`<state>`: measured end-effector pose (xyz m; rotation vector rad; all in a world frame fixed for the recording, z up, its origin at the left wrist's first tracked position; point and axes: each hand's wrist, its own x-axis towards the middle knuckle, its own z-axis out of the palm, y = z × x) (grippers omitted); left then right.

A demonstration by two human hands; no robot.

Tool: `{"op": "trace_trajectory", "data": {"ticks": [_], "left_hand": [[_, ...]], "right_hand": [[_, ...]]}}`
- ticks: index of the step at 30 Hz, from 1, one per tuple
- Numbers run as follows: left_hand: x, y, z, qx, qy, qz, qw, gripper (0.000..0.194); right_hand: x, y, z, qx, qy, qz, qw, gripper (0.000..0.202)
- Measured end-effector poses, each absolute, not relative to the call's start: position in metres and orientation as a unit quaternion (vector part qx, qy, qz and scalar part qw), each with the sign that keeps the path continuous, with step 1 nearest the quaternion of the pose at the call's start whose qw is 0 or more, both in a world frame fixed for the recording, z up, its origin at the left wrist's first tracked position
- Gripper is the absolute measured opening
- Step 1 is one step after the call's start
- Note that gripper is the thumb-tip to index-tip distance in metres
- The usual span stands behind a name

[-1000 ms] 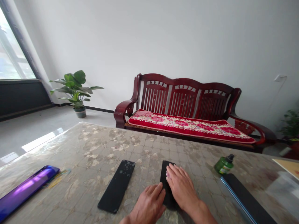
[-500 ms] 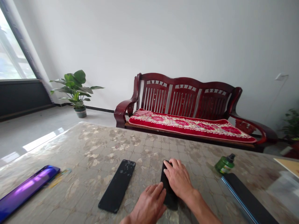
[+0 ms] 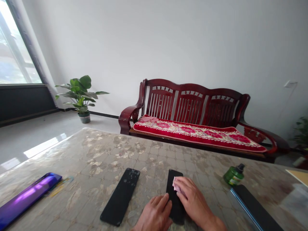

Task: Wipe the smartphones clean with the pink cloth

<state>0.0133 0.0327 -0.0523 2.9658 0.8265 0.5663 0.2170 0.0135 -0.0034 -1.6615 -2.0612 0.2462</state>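
A black phone lies face up on the table in front of me. My left hand, fingers bent, holds its left edge near the lower half. A pinkish-white folded cloth shows under the fingertips of my right hand, which is closed on it and presses it against the upper half of the screen. Part of the phone is hidden by both hands. To the left lies a second black phone with wet-looking spots near its top end.
A purple phone lies at the far left, near thin coloured bands. On the right are a green spray bottle and a dark blue-edged slab. A red wooden bench stands behind the table.
My right hand has slid down the phone from its top edge, and the pinkish cloth now shows under its fingers. My left hand stays at the phone's edge. The view has shifted slightly.
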Motion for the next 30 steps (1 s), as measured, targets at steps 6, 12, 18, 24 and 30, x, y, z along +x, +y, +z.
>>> {"op": "trace_trajectory", "data": {"ticks": [6, 12, 18, 24, 30], "left_hand": [[0.015, 0.032, -0.054, 0.942, 0.272, 0.196, 0.015, 0.037], [0.013, 0.032, -0.055, 0.947, 0.266, 0.177, 0.006, 0.042], [0.012, 0.035, -0.057, 0.953, 0.249, 0.174, -0.011, 0.042], [0.014, 0.034, -0.058, 0.948, 0.264, 0.175, -0.004, 0.039], [0.013, 0.035, -0.057, 0.951, 0.257, 0.173, -0.022, 0.040]], "right_hand": [[0.208, 0.004, -0.006, -0.568, -0.777, 0.080, 0.258, 0.030], [0.203, 0.048, -0.006, -0.608, -0.744, 0.040, 0.275, 0.028], [0.191, 0.053, -0.007, -0.616, -0.737, 0.044, 0.276, 0.031], [0.193, 0.017, -0.005, -0.599, -0.758, 0.057, 0.252, 0.029], [0.201, 0.068, 0.010, -0.679, -0.699, 0.042, 0.219, 0.031]]}}
